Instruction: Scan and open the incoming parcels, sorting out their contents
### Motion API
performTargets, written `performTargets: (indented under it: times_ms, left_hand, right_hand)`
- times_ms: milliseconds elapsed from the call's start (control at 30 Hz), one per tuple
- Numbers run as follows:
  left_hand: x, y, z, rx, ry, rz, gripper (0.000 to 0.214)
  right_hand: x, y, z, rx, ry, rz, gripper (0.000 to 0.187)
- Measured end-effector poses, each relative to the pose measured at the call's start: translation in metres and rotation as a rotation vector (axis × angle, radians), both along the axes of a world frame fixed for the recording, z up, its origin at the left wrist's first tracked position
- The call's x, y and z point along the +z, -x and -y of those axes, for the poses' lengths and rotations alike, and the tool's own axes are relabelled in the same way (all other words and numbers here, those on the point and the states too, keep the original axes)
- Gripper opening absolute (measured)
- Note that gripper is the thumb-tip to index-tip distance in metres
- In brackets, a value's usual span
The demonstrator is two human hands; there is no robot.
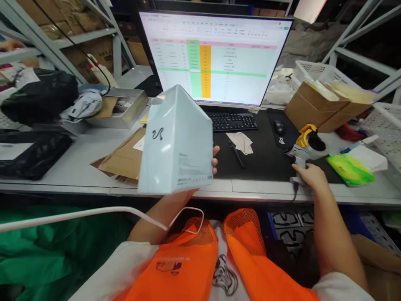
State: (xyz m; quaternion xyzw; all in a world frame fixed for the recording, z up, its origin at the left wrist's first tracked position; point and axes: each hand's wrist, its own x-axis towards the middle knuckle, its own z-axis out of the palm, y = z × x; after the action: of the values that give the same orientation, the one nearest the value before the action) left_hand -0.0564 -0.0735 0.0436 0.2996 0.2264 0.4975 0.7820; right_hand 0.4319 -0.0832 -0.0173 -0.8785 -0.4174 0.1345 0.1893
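My left hand (215,159) holds up a pale blue box (177,142) with a dark squiggle logo and small print on its sides. Only the fingertips show past the box's right edge; the rest of the hand is behind it. On the right, my right hand (308,173) is closed around the handle of a grey barcode scanner (300,156), whose cable drops over the desk edge. Beside the scanner lie a roll of tape in a yellow dispenser (305,134) and a bright green packet (351,169).
A monitor (232,58) with a spreadsheet stands behind the keyboard (233,122) and mouse (278,126). A pen (238,155) and crumpled paper (241,142) lie on the black mat. Flat brown cardboard (120,161) and black bags (34,152) are at left; an open carton (319,106) is at right.
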Motion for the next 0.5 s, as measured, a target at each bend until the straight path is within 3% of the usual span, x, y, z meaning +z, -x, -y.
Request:
performTargets:
  times_ms: [100,200,267,333,400,500]
  left_hand:
    - [-0.017,-0.019,-0.020,0.039,0.047,0.027,0.049]
    - [-0.029,-0.022,-0.029,0.087,0.035,0.029,0.051]
    - [-0.031,-0.020,-0.027,0.079,0.004,0.003,0.056]
    - [-0.030,-0.019,-0.020,0.053,-0.027,-0.032,0.063]
    - [-0.028,-0.019,-0.013,0.031,-0.046,-0.062,0.067]
    - [-0.026,-0.020,-0.006,0.022,-0.022,-0.078,0.069]
  right_hand:
    - [0.000,0.016,-0.002,-0.118,-0.126,-0.070,0.038]
    - [0.010,0.033,0.018,-0.113,-0.448,-0.498,0.042]
    - [0.020,0.047,0.041,0.016,-0.533,-0.810,0.048]
    - [0.032,0.065,0.064,0.207,-0.448,-0.988,0.051]
    - [0.044,0.088,0.082,0.394,-0.242,-1.042,0.044]
    - [0.056,0.126,0.097,0.533,0.030,-1.032,0.035]
